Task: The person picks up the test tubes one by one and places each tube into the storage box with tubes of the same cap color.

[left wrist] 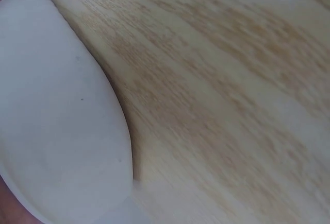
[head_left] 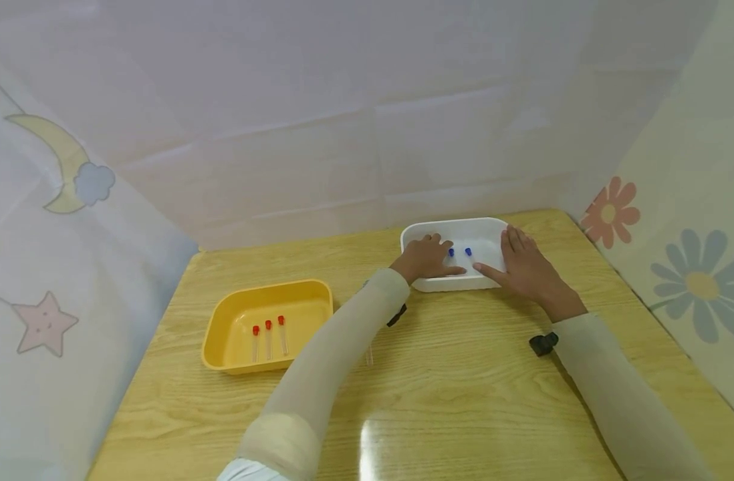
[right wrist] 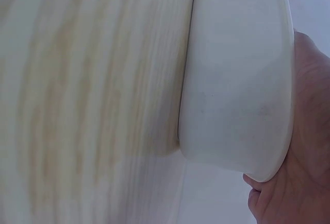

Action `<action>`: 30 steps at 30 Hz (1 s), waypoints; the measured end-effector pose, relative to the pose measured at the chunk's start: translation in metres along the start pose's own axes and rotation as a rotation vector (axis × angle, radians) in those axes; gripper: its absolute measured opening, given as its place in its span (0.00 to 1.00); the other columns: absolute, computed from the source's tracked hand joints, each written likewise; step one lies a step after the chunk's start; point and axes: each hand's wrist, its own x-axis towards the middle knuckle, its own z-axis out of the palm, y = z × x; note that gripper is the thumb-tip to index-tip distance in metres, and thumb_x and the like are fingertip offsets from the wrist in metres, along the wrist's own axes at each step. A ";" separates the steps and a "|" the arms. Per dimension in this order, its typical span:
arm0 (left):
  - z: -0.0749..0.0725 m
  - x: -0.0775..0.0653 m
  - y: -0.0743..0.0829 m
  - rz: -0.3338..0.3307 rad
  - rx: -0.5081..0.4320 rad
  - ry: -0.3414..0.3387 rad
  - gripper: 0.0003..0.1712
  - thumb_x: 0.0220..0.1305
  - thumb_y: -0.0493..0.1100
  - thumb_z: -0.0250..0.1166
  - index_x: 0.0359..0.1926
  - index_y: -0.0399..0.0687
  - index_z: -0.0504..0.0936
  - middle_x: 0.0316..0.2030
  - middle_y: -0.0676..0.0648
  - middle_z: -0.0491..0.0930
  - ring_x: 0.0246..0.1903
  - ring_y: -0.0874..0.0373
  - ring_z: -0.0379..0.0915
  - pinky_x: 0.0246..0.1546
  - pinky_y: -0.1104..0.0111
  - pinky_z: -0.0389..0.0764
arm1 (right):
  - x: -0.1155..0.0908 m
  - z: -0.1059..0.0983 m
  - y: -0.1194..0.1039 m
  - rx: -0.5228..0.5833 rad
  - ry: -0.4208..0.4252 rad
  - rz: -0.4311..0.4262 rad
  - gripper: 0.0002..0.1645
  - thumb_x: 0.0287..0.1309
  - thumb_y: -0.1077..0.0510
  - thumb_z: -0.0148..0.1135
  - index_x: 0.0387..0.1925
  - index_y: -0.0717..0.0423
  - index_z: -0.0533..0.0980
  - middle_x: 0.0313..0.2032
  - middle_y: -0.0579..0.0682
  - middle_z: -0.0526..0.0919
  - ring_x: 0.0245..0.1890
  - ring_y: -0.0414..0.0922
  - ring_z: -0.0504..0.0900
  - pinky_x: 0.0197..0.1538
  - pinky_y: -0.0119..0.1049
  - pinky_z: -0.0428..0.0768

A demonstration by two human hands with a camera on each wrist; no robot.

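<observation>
A white tray point(head_left: 457, 284) stands at the back right of the table, with blue-capped tubes point(head_left: 468, 252) inside. My left hand point(head_left: 426, 259) lies over its left end, fingers and thumb spread inside beside a blue cap. At the other end my right hand point(head_left: 526, 267) rests on the rim, fingers straight along it and thumb reaching over the front edge. Both wrist views show the tray's outer wall point(right wrist: 237, 80) on the wood. The left hand partly covers one tube, and whether it touches it cannot be seen.
A yellow tray point(head_left: 216, 334) at the left holds three red-capped clear tubes point(head_left: 269, 341). Another clear tube point(head_left: 370, 354) lies on the table point(head_left: 463, 387), partly hidden by the left sleeve point(head_left: 319, 361). Printed cloth walls point(head_left: 283, 133) border the table's back and sides.
</observation>
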 end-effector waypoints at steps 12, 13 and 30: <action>-0.010 -0.004 0.005 0.045 -0.023 0.038 0.50 0.67 0.81 0.38 0.77 0.58 0.63 0.68 0.47 0.70 0.65 0.52 0.69 0.57 0.57 0.77 | -0.002 0.003 0.012 -0.017 -0.003 0.017 0.67 0.68 0.24 0.45 0.75 0.78 0.38 0.77 0.74 0.34 0.77 0.69 0.37 0.74 0.66 0.38; -0.012 -0.004 0.005 0.050 -0.026 0.043 0.50 0.67 0.81 0.38 0.77 0.58 0.63 0.67 0.47 0.70 0.65 0.53 0.69 0.57 0.57 0.78 | -0.002 0.002 0.013 -0.016 -0.002 0.017 0.67 0.68 0.24 0.45 0.75 0.78 0.37 0.76 0.74 0.34 0.77 0.69 0.37 0.74 0.66 0.38; -0.035 -0.025 0.000 0.116 -0.030 0.131 0.47 0.69 0.79 0.42 0.74 0.55 0.68 0.62 0.45 0.74 0.60 0.52 0.72 0.56 0.58 0.77 | -0.004 -0.002 0.020 0.009 0.000 0.006 0.66 0.70 0.26 0.46 0.74 0.80 0.37 0.76 0.73 0.31 0.77 0.68 0.32 0.75 0.64 0.36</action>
